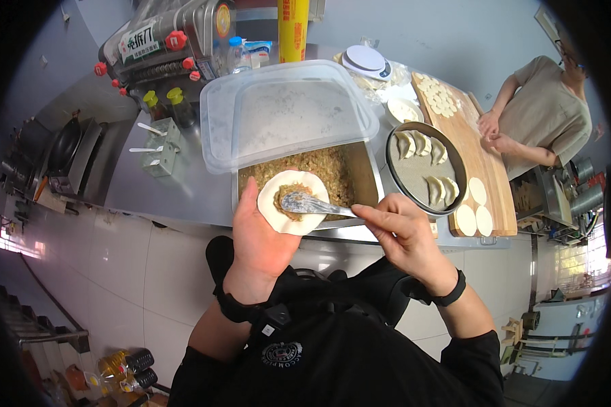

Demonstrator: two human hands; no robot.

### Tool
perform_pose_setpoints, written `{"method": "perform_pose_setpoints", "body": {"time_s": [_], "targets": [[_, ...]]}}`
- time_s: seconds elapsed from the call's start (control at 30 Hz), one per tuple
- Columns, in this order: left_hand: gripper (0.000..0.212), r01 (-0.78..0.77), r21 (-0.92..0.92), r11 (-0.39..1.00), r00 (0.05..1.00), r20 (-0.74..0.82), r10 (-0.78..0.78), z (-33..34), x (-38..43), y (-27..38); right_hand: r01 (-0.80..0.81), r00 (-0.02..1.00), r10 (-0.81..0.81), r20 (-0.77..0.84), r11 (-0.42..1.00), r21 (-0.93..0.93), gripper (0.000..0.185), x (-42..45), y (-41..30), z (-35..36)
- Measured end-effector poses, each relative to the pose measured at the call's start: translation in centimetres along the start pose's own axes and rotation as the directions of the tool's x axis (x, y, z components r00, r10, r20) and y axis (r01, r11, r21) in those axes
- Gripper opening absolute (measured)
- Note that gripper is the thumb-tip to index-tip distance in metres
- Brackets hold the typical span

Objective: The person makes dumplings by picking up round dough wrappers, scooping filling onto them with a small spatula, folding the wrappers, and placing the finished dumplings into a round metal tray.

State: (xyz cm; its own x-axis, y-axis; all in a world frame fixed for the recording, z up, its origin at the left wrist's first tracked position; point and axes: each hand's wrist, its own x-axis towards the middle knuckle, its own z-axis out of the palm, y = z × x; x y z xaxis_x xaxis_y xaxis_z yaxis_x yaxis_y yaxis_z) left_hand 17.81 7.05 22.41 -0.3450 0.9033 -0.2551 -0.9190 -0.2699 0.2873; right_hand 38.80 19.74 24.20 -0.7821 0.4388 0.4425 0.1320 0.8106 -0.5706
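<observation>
On the open palm of my left hand [265, 249] rests a round dough wrapper [311, 224] with a mound of minced filling [301, 189] at its centre. My right hand [405, 229] grips a metal spoon [315, 204] by its handle, and the bowl of the spoon presses on the filling. Both hands are over the near edge of a steel pan [371, 178] of brown-green filling [343, 168]. A translucent plastic lid [290, 112] covers the pan's far part. To the right, a round steamer tray [412, 175] carries several folded dumplings [422, 143].
Several flat wrappers [466, 220] and small dough pieces [436, 95] lie on a wooden board [494, 188], where a co-worker's hands [491, 135] are busy. Behind are a kitchen scale [366, 58], a white bowl [403, 109] and a noodle machine [168, 46]. A spoon holder [161, 147] stands left.
</observation>
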Motion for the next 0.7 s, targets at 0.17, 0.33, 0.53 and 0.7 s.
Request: {"method": "perform_pose_setpoints", "body": {"time_s": [0.17,0.33,0.53,0.7], "targets": [[0.066,0.02,0.011,1.0,0.997,0.078,-0.021,-0.5,-0.1,0.2,0.01,0.998,-0.008,0.069,0.999,-0.038,0.042,-0.3,0.5,-0.1],[0.065,-0.01,0.055,0.998,0.993,0.116,0.004,-0.7,-0.1,0.5,-0.032,0.999,0.032,0.022,0.999,0.02,0.033,0.6,-0.7,-1.0],[0.065,0.076,0.015,0.997,0.995,0.071,-0.077,-0.2,-0.3,0.2,-0.062,0.994,0.056,0.097,0.996,0.061,0.03,1.4,0.0,-0.5],[0.065,0.072,0.078,0.994,0.997,0.034,-0.075,-0.3,-0.3,0.3,-0.104,0.99,0.091,0.103,0.986,0.129,0.029,1.5,-0.4,-1.4]]}}
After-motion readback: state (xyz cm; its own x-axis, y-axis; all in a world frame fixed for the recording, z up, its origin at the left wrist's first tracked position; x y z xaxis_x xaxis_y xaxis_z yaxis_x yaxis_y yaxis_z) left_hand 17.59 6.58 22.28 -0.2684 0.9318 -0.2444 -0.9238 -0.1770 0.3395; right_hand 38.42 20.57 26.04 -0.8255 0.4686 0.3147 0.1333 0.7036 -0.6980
